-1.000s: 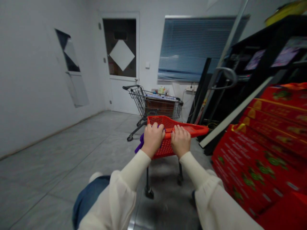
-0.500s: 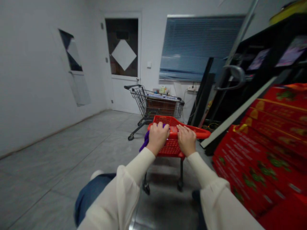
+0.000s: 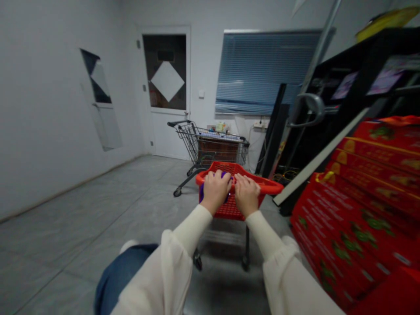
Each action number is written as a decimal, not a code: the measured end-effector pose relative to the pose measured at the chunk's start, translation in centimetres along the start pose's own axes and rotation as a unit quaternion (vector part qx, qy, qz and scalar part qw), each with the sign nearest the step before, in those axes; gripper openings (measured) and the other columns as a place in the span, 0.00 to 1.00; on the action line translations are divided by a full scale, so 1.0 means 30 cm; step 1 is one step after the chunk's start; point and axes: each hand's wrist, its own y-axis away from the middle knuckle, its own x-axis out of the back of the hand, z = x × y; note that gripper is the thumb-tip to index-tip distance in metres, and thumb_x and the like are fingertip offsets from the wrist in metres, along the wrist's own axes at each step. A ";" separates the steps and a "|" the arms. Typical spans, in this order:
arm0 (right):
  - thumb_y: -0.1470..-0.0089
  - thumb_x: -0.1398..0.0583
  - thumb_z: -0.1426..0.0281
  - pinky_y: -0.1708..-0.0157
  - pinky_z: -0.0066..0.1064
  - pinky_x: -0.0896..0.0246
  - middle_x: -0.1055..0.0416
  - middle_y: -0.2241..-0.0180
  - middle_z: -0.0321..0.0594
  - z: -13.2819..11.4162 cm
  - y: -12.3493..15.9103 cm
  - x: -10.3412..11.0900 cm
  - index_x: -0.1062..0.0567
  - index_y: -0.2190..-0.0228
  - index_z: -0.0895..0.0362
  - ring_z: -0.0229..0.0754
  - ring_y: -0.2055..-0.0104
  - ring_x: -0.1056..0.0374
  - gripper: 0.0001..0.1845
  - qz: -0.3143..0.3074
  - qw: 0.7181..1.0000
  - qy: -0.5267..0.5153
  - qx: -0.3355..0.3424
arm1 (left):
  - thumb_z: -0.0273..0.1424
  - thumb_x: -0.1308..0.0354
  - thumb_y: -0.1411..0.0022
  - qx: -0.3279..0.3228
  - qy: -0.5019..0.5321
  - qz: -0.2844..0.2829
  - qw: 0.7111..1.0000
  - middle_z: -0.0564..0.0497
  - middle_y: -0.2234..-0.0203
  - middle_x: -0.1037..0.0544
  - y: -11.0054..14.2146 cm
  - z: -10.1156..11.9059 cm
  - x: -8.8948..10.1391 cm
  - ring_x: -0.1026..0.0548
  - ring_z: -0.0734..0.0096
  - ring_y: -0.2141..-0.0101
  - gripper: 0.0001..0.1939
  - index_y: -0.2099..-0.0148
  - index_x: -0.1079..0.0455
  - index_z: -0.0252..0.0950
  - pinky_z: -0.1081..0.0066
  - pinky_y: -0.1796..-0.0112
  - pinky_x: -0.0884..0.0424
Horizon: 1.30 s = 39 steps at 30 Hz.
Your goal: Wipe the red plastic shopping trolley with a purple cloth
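A small red plastic shopping cart (image 3: 267,187) stands on black legs with wheels right in front of me. My left hand (image 3: 215,190) is closed over its near rim, on a purple handle (image 3: 201,190). My right hand (image 3: 246,194) grips the same rim just to the right, fingers curled over it. Both arms wear cream sleeves. My blue-trousered knee shows at the bottom left.
A grey wire shopping cart (image 3: 213,146) with goods inside stands ahead near a white door (image 3: 167,92). Stacked red cartons (image 3: 357,205) line the right side, below a black shelf unit (image 3: 354,87). Grey tiled floor (image 3: 82,210) spreads to the left.
The red cart has turned a little and swung left, so the purple handle now lies more under my left hand. My hands have come closer together on the rim.
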 end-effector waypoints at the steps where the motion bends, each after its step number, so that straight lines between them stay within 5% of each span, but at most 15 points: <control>1: 0.34 0.52 0.69 0.43 0.44 0.53 0.25 0.46 0.44 0.002 -0.001 0.000 0.25 0.47 0.56 0.48 0.44 0.37 0.22 -0.001 1.000 -0.001 0.001 | 0.41 0.52 0.29 -0.011 0.009 -0.008 1.000 0.44 0.56 0.27 -0.005 -0.003 0.000 0.32 0.58 0.57 0.15 0.51 0.27 0.43 0.60 0.54 0.37; 7: 0.34 0.52 0.68 0.44 0.42 0.54 0.25 0.46 0.42 -0.002 0.000 -0.001 0.25 0.48 0.56 0.47 0.44 0.37 0.22 0.003 1.000 0.005 0.003 | 0.39 0.51 0.30 0.059 -0.045 -0.003 0.997 0.43 0.57 0.27 0.006 -0.111 0.047 0.32 0.56 0.57 0.14 0.52 0.27 0.42 0.60 0.57 0.36; 10: 0.34 0.52 0.68 0.44 0.43 0.54 0.25 0.47 0.43 -0.030 0.001 -0.005 0.24 0.49 0.56 0.47 0.45 0.37 0.21 0.015 1.000 0.012 -0.007 | 0.38 0.52 0.30 0.077 -0.044 0.007 0.996 0.42 0.57 0.27 0.007 -0.075 0.035 0.32 0.54 0.56 0.14 0.53 0.27 0.41 0.59 0.57 0.36; 14: 0.34 0.52 0.68 0.44 0.44 0.53 0.25 0.47 0.46 -0.045 0.000 -0.004 0.24 0.48 0.57 0.49 0.44 0.37 0.21 0.020 0.999 0.020 -0.016 | 0.40 0.52 0.30 0.024 0.000 -0.004 1.000 0.43 0.56 0.27 -0.017 0.002 0.001 0.32 0.56 0.56 0.14 0.53 0.28 0.41 0.59 0.54 0.37; 18: 0.35 0.51 0.68 0.44 0.43 0.53 0.25 0.47 0.46 -0.033 0.000 0.003 0.25 0.47 0.58 0.48 0.44 0.36 0.21 0.016 0.999 0.031 -0.004 | 0.40 0.51 0.30 -0.014 -0.006 -0.028 1.000 0.45 0.56 0.27 -0.024 -0.064 0.017 0.31 0.60 0.56 0.14 0.50 0.28 0.43 0.62 0.54 0.36; 22: 0.35 0.51 0.68 0.45 0.44 0.53 0.25 0.48 0.46 -0.056 -0.001 -0.006 0.24 0.48 0.58 0.49 0.44 0.36 0.21 0.024 0.999 0.022 -0.010 | 0.38 0.51 0.31 0.062 -0.062 -0.017 0.996 0.44 0.58 0.27 -0.017 -0.138 0.043 0.30 0.58 0.57 0.13 0.52 0.28 0.42 0.63 0.57 0.36; 30: 0.34 0.52 0.67 0.44 0.46 0.52 0.26 0.46 0.48 -0.114 -0.003 -0.011 0.25 0.47 0.58 0.51 0.43 0.37 0.22 0.015 1.000 0.015 -0.009 | 0.39 0.51 0.30 0.013 -0.015 -0.019 1.000 0.44 0.55 0.27 -0.021 -0.095 0.029 0.31 0.58 0.56 0.14 0.51 0.28 0.42 0.62 0.53 0.37; 35: 0.34 0.52 0.67 0.44 0.47 0.52 0.26 0.46 0.48 -0.119 -0.001 -0.019 0.25 0.47 0.58 0.51 0.43 0.37 0.22 0.010 1.000 0.016 -0.018 | 0.38 0.52 0.30 0.077 -0.044 0.006 0.996 0.43 0.56 0.27 -0.015 -0.166 0.029 0.31 0.57 0.57 0.14 0.50 0.28 0.41 0.61 0.56 0.37; 39: 0.33 0.52 0.66 0.45 0.46 0.52 0.27 0.45 0.49 -0.147 -0.008 -0.033 0.26 0.46 0.59 0.51 0.43 0.37 0.22 0.012 0.999 0.029 -0.020 | 0.38 0.51 0.30 0.061 -0.012 -0.008 0.998 0.43 0.56 0.27 -0.030 -0.116 0.019 0.31 0.58 0.56 0.14 0.51 0.28 0.41 0.62 0.54 0.38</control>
